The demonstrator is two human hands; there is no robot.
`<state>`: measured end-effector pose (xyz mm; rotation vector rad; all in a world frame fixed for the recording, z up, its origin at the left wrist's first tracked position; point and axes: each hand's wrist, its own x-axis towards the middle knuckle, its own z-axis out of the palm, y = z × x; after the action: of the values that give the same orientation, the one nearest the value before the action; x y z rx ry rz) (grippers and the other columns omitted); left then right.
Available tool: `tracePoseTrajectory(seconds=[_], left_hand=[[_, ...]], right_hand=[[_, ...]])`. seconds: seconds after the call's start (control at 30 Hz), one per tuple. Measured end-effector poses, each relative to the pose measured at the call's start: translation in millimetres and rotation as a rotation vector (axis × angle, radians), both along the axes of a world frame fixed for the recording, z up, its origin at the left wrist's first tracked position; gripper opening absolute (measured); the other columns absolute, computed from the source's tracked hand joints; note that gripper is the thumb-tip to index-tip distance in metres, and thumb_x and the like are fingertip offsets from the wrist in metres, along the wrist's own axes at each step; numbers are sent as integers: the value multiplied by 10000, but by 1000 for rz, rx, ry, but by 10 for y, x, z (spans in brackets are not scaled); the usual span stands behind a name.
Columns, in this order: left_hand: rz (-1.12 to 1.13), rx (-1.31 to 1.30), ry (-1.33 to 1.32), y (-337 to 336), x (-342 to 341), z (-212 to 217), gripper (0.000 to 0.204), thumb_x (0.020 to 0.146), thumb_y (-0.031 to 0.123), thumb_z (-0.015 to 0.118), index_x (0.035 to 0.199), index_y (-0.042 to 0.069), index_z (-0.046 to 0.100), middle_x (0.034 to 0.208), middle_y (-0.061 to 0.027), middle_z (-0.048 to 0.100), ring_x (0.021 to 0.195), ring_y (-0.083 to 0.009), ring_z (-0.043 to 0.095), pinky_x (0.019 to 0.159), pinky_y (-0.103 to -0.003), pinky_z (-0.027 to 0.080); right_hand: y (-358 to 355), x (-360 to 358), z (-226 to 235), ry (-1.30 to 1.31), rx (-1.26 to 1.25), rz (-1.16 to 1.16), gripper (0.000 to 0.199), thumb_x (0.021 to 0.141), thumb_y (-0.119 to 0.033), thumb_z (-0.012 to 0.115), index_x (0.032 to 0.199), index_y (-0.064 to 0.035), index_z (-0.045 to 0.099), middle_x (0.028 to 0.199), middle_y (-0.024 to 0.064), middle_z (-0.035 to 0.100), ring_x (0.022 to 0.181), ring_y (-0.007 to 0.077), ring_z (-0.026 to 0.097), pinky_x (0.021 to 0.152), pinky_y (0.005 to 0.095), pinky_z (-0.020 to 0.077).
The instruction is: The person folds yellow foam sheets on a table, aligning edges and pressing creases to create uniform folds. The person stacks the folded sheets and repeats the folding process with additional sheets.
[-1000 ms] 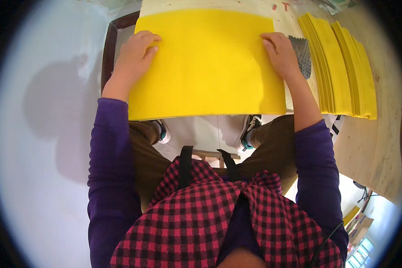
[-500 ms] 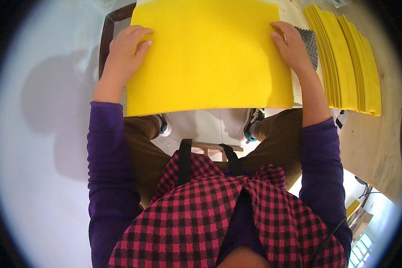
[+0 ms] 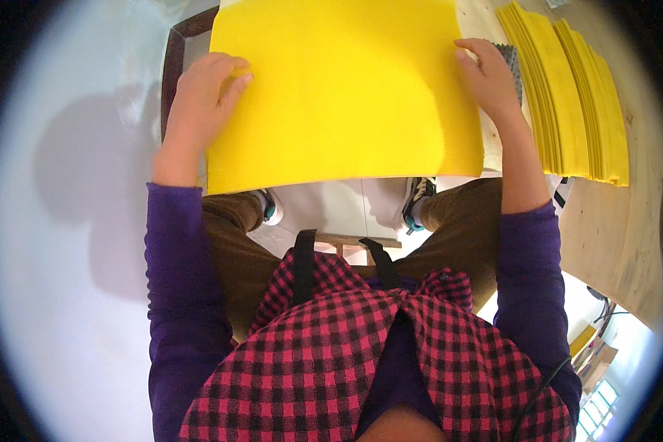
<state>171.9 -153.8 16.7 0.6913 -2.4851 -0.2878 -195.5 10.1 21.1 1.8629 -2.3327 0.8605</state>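
Head view, sole view held.

Item: one yellow sheet (image 3: pixel 339 96), unfolded to the eye, lying at the near edge of the desk (image 3: pixel 604 228), toward its left end. Its far border runs out of view, so we cannot settle the long axis; the part we see is wider from left to right than it is deep.

Item: left hand (image 3: pixel 202 96), at the sheet's left border. From this grip the sheet lies to the right. Fingers loosely bent, thumb apart from the forefinger; we cannot tell whether cloth is pinched.

Item: right hand (image 3: pixel 491 81), at the opposite border, with the sheet to its left. Fingers curled, thumb close beneath; here too we cannot tell if anything is grasped. We note both hands about equally near the sheet, the left a little closer to the desk's near edge.

Item: two folded yellow stacks, the inner (image 3: pixel 549 92) and the outer (image 3: pixel 597 103), side by side toward the desk's right edge, beyond the right hand.

Item: one grey patch with a toothed border (image 3: pixel 514 66), partly hidden behind the right hand.

Changes, against one second ago: we find the sheet's far border gone from view, the right fingertips closer to the right border, and the stacks unmoved on the desk.
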Motion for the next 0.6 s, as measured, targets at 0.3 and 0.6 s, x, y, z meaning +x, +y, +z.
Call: tracePoseTrajectory(seconds=[0.3, 0.6], left_hand=[[-71, 32, 28, -20, -20, -63, 186, 889, 178, 589, 945, 2, 611, 956, -163, 609, 912, -352, 578, 778, -398, 469], [-71, 322, -116, 122, 303, 72, 187, 895, 189, 582, 919, 5, 604, 890, -157, 604, 874, -342, 575, 765, -392, 462]], right_hand=[[-33, -52, -120, 120, 10, 144, 315, 924, -270, 563, 1093, -12, 626, 1124, 155, 623, 1056, 314, 582, 904, 389, 444], [319, 141, 154, -199, 333, 43, 286, 931, -239, 555, 1118, -30, 607, 1109, 132, 608, 998, 271, 598, 878, 340, 453]])
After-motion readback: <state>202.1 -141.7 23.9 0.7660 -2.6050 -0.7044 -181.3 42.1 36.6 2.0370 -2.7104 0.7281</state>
